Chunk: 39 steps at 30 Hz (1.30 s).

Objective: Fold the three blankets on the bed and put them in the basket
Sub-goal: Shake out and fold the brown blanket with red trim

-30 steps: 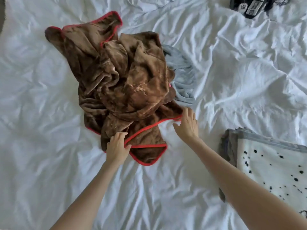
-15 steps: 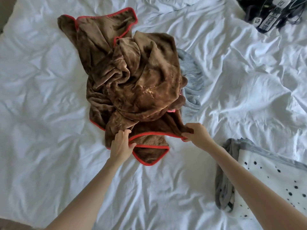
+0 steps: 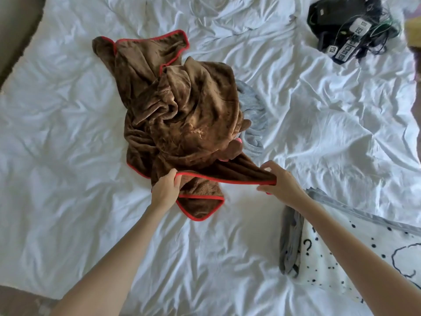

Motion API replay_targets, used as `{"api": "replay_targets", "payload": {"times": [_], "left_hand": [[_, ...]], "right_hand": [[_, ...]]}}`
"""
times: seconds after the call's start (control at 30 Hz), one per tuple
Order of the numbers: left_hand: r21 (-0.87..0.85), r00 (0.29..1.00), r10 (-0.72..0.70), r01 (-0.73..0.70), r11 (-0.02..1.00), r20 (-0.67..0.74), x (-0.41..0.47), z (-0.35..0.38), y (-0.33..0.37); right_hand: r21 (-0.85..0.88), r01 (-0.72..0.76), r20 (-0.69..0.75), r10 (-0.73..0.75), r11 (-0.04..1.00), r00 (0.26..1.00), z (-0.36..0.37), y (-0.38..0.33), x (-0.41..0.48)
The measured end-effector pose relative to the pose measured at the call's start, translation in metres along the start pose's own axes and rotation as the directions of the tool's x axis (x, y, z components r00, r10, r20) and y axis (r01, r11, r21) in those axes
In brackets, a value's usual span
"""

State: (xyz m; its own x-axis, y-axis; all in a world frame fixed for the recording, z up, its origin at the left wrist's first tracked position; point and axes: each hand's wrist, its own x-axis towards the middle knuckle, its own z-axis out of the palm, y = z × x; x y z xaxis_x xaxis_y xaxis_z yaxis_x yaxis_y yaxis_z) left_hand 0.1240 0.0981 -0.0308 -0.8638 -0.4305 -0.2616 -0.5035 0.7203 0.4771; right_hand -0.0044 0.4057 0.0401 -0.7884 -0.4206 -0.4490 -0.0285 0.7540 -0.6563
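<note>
A crumpled brown blanket point(image 3: 182, 115) with a red border lies heaped in the middle of the bed. My left hand point(image 3: 165, 190) pinches its red edge near the front of the heap. My right hand point(image 3: 281, 182) grips the same edge further right, and the border is stretched taut between them. A grey blanket point(image 3: 252, 112) lies partly hidden under the brown heap's right side. A white blanket point(image 3: 355, 254) with black dots and a grey border lies folded at the lower right, partly under my right forearm. No basket is in view.
The white rumpled bed sheet point(image 3: 68, 156) spreads all around. A black bag with cables and tagged devices point(image 3: 348, 28) lies at the far right corner. The bed's edge and floor show at the upper left and lower left.
My right hand went from reaching open towards the red border to gripping it. Both hands have drawn the border up and taut between them.
</note>
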Motion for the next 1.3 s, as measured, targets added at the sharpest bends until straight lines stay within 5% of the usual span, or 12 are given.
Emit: {"api": "replay_targets", "payload": {"times": [0.13, 0.3, 0.43, 0.6, 0.7, 0.9, 1.1, 1.23, 1.3], "left_hand": [[-0.086, 0.994, 0.036, -0.045, 0.995, -0.100, 0.012, -0.063, 0.031], [-0.210, 0.953, 0.220, -0.264, 0.941, -0.211, 0.030, -0.160, 0.109], [-0.244, 0.896, 0.352, -0.418, 0.875, -0.272, 0.030, -0.236, 0.191], [-0.237, 0.788, 0.461, -0.580, 0.780, -0.408, 0.005, -0.322, 0.286], [-0.220, 0.732, 0.471, -0.629, 0.746, -0.493, -0.019, -0.362, 0.328], [-0.113, 0.642, 0.628, -0.733, 0.670, -0.441, -0.078, -0.392, 0.395], [-0.127, 0.688, 0.632, -0.706, 0.697, -0.355, -0.108, -0.379, 0.422], [-0.094, 0.645, 0.682, -0.747, 0.658, -0.344, -0.130, -0.370, 0.432], [-0.085, 0.619, 0.712, -0.771, 0.631, -0.332, -0.136, -0.369, 0.435]], "right_hand": [[0.004, -0.007, -0.239, 0.008, 1.000, 0.971, -0.030, -0.037, -0.003], [0.133, 0.103, -0.428, -0.037, 0.986, 0.903, -0.110, -0.095, -0.015], [0.223, 0.269, -0.625, -0.074, 0.937, 0.777, -0.199, -0.144, -0.038], [0.111, 0.461, -0.822, -0.180, 0.880, 0.541, -0.290, -0.197, -0.092], [0.116, 0.536, -0.851, -0.195, 0.836, 0.488, -0.325, -0.217, -0.128], [0.024, 0.554, -0.736, -0.360, 0.832, 0.573, -0.343, -0.247, -0.180], [-0.077, 0.496, -0.719, -0.392, 0.865, 0.573, -0.342, -0.248, -0.204], [0.009, 0.535, -0.435, -0.479, 0.845, 0.763, -0.319, -0.258, -0.218], [-0.030, 0.538, -0.309, -0.520, 0.842, 0.796, -0.303, -0.266, -0.218]]}}
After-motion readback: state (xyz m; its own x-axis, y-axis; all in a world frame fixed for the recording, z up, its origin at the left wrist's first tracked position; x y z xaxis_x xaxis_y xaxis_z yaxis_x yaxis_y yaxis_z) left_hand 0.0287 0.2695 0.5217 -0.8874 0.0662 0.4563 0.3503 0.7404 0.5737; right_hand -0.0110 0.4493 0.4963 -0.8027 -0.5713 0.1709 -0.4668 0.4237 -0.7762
